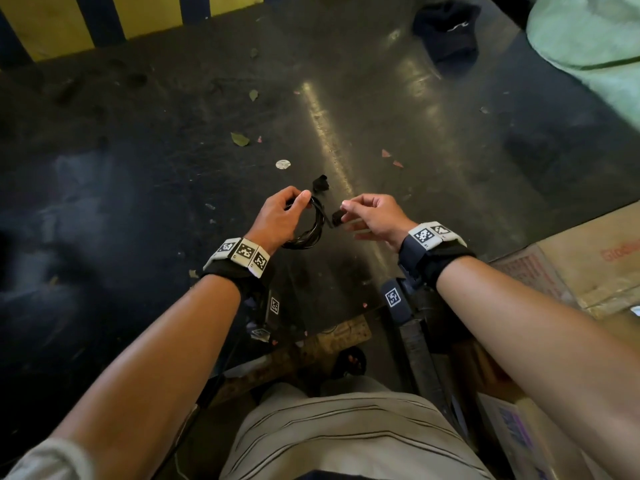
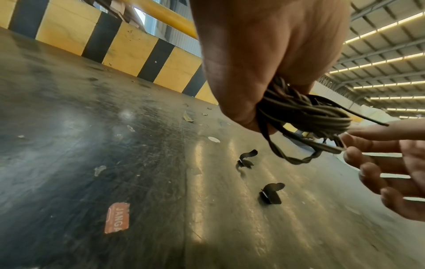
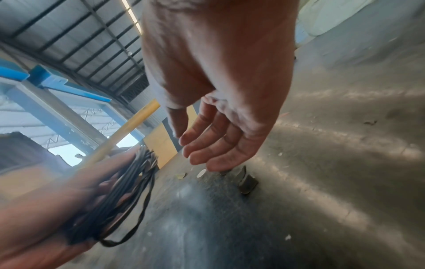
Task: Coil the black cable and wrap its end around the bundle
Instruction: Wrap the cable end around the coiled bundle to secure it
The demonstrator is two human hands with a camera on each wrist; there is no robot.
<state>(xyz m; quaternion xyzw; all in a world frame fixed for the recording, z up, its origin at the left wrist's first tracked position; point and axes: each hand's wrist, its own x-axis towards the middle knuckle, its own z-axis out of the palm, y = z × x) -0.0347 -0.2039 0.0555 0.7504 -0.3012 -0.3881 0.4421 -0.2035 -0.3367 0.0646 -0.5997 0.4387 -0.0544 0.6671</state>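
The black cable [image 1: 308, 233] is wound into a small coil of several loops. My left hand [image 1: 287, 209] grips it at the top, thumb over the strands. The left wrist view shows the coil [image 2: 310, 112] under my palm [image 2: 253, 72], with a twisted loose loop [image 2: 296, 160] hanging below and a thin tip sticking out to the right. My right hand [image 1: 346, 209] hovers just right of the coil, fingers relaxed and spread [image 3: 195, 145], nothing between them. Its fingertips [image 2: 349, 152] sit beside the cable's loose end; I cannot tell if they touch.
Two curled black scraps [image 2: 247, 160] [image 2: 271, 193] lie on the dark, scuffed floor [image 1: 173, 133] under my hands, among leaves and paper bits. A yellow-and-black striped barrier [image 1: 69, 22] runs along the far side. Cardboard boxes [image 1: 588, 258] stand at right, a wooden plank [image 1: 311, 344] near my feet.
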